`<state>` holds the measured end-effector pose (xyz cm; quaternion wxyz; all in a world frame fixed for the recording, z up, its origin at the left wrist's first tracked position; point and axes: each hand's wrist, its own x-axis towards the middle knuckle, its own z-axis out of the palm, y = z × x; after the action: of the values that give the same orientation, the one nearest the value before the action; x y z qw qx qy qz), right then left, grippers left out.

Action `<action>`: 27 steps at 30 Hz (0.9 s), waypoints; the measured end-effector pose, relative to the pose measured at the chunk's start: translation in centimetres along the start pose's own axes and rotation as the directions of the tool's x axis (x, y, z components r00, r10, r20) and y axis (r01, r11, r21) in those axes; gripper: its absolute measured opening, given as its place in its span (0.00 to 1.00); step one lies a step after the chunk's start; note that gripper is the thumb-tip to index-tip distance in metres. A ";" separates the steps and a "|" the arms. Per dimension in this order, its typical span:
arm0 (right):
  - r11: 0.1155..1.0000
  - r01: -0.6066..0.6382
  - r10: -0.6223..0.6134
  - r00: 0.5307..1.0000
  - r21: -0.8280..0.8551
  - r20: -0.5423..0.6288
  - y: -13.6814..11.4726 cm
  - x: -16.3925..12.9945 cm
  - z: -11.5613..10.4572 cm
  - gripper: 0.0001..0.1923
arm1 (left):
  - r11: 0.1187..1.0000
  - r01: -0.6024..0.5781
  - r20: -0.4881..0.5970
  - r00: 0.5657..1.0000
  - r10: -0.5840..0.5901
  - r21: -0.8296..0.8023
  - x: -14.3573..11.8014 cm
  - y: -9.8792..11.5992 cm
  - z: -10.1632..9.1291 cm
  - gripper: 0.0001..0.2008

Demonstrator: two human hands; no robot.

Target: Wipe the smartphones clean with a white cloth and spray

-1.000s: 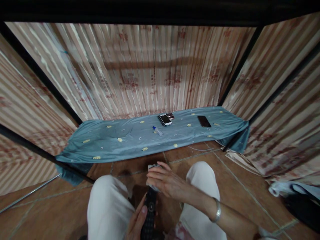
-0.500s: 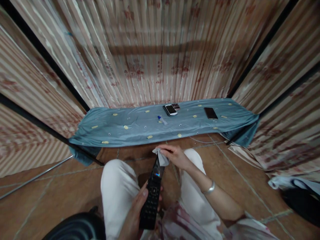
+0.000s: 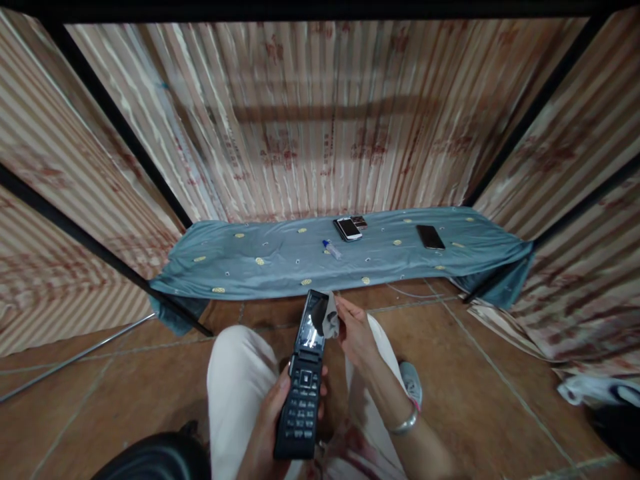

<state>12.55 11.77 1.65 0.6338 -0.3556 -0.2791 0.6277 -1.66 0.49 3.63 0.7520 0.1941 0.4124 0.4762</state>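
An opened black flip phone [image 3: 299,400] is gripped around its keypad half by my left hand [image 3: 273,413], thumb along the left edge and fingertips showing at the right. Its screen half points away from me and catches bright reflections. My right hand [image 3: 356,330] pinches a small grey cloth [image 3: 331,319] at the right edge of the screen. The cloth touches or hangs just beside that edge; I cannot tell which. A silver bangle circles my right wrist.
Beyond my knees runs a low bench under a blue patterned cloth [image 3: 270,277]. On it lie a white-framed phone [image 3: 349,229], a small blue-capped bottle [image 3: 333,250] and a dark phone [image 3: 431,237]. Black frame bars [image 3: 120,127] and striped curtains surround it. A black round seat [image 3: 155,460] stands lower left.
My right hand and the cloth have moved from over the top of the screen to its right edge, uncovering the display. The phone now faces me more. The view has shifted slightly.
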 end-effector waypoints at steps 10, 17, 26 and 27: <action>0.997 -0.077 0.080 0.991 0.031 -0.105 1.4 -1.2 1.7 0.14 | 0.997 -0.059 -0.132 0.989 0.066 0.054 1.9 0.0 0.5 0.31; 0.977 -0.176 0.178 0.984 -0.122 0.007 2.6 -2.9 1.3 0.21 | 0.998 -0.061 -0.216 0.975 0.059 0.000 3.4 0.4 0.8 0.32; 0.993 -0.050 0.047 0.998 -0.104 -0.037 2.6 -2.6 -1.6 0.17 | 0.997 -0.030 -0.136 0.991 0.019 -0.075 4.4 0.2 1.1 0.27; 0.993 -0.001 -0.006 0.998 -0.122 -0.062 2.2 -2.3 -2.1 0.16 | 0.995 -0.044 -0.125 0.992 0.033 -0.088 4.5 0.3 1.2 0.26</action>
<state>12.77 9.14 -1.16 0.6200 -0.4127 -0.2975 0.5973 0.08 4.70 2.52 0.7237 0.1381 0.4324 0.5199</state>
